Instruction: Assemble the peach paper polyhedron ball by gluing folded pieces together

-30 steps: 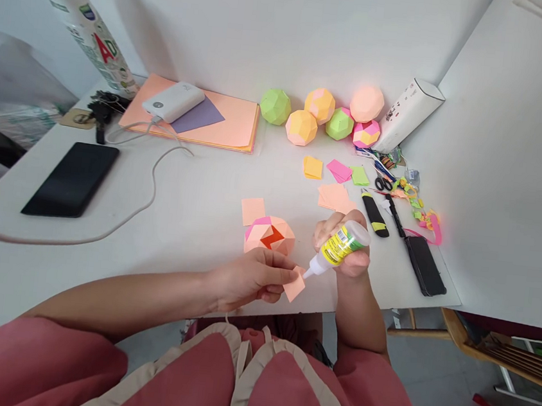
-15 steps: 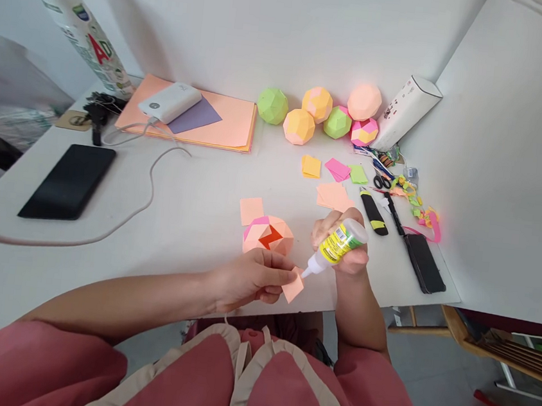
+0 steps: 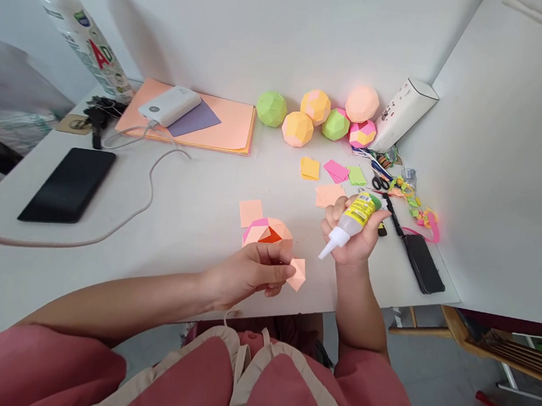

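Between thumb and fingers, my left hand (image 3: 251, 271) pinches a small folded peach paper piece (image 3: 297, 275) near the table's front edge. My right hand (image 3: 355, 238) is wrapped round a glue bottle (image 3: 357, 215) with a yellow label, its white nozzle pointing down and left, apart from the paper. Just behind my left hand sits a partly built paper ball (image 3: 282, 230) in peach and pink with a red-orange opening; my fingers hide its lower part. A flat peach square (image 3: 250, 214) lies beside it.
Finished paper balls (image 3: 298, 128) stand along the wall. Coloured paper stacks (image 3: 310, 168), scissors (image 3: 380, 183) and a black phone-like object (image 3: 423, 264) lie to the right. On the left are a black tablet (image 3: 68, 185), a cable, a power bank (image 3: 169, 106) and a spray bottle (image 3: 82, 34).
My right hand has moved the glue bottle up and right, so its nozzle has left the paper piece. My left hand has raised the piece slightly and turned it.
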### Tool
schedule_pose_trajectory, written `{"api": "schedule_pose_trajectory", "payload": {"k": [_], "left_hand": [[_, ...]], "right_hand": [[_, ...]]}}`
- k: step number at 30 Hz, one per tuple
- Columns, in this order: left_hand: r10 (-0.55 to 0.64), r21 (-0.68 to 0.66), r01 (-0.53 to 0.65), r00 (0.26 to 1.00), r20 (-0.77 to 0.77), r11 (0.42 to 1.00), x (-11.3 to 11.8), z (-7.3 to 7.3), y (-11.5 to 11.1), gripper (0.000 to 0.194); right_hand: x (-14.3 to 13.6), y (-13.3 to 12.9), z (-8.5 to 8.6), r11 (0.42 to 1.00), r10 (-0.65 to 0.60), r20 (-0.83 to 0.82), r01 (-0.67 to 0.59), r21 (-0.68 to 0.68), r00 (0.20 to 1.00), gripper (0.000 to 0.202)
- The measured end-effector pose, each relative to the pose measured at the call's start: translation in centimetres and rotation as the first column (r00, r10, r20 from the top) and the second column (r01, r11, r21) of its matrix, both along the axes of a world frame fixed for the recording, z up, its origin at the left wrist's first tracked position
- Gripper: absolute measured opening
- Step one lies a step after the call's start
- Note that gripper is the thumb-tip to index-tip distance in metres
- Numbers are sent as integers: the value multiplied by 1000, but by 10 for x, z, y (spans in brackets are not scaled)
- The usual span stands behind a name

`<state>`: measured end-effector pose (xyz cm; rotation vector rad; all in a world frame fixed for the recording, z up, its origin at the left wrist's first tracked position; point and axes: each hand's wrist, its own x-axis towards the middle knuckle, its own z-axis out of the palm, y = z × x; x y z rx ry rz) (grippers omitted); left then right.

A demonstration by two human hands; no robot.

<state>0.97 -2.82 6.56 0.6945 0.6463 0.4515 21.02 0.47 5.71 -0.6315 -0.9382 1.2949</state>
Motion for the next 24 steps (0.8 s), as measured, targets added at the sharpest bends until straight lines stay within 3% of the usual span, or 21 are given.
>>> {"api": "schedule_pose_trajectory", "payload": {"k": [5, 8, 12, 16, 18, 21, 24], "left_hand": [[17, 82, -19, 1000, 26, 996, -1, -1, 1, 27], [38, 76, -40, 999, 31, 996, -2, 0, 1, 27], [80, 52, -82, 996, 31, 995, -4, 5, 5, 24], [150, 48, -152, 988, 47, 987, -7, 10, 14, 23], [187, 49, -189, 982, 36, 981, -9, 11, 19, 23], [240, 59, -240, 971, 3, 969, -11, 9, 25, 23], [294, 59, -293, 956, -9, 954, -12, 7, 30, 22]], "right_hand": [[5, 6, -4, 989, -117, -198, 96, -114, 973, 41], [3, 7, -7, 972, -219, -218, 193, -135, 951, 31], [3, 15, -15, 917, -397, 5, 397, -36, 918, 33], [10, 29, -34, 793, -599, 345, 597, 125, 723, 38], [13, 36, -46, 793, -574, 481, 597, 125, 662, 43], [16, 45, -64, 834, -433, 548, 548, -56, 715, 50], [18, 50, -75, 822, -359, 644, 556, -126, 676, 46]]}}
